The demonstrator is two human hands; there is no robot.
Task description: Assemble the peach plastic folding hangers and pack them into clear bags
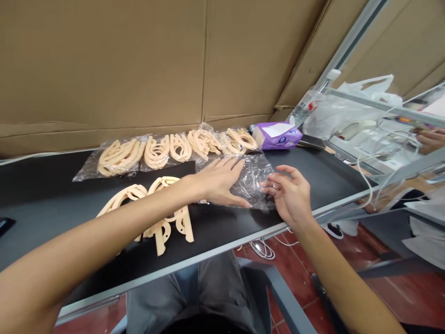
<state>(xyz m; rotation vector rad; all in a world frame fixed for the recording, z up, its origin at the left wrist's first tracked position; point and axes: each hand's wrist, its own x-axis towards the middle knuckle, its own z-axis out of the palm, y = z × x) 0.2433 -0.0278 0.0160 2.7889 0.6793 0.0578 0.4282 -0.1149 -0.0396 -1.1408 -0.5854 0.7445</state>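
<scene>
A crumpled clear plastic bag (255,178) lies on the black table in front of me. My left hand (222,181) rests palm down over its left part, fingers stretched out and thumb apart. At the bag's right edge is my right hand (292,192), its curled fingers closed on the film, some of them seen through it. Under and beside my left forearm lie loose pale wooden curved pieces (184,220), partly hidden by the arm. Behind my hands, a row of bagged wooden curved pieces (156,153) stretches along the cardboard.
Right of the row sits a purple tissue pack (278,134), with a dark phone (312,142) beside it. A plastic bottle (318,95) and a white bag (361,104) are by the metal frame. White cables (363,181) hang at the right edge. Another person's hand (431,139) shows far right.
</scene>
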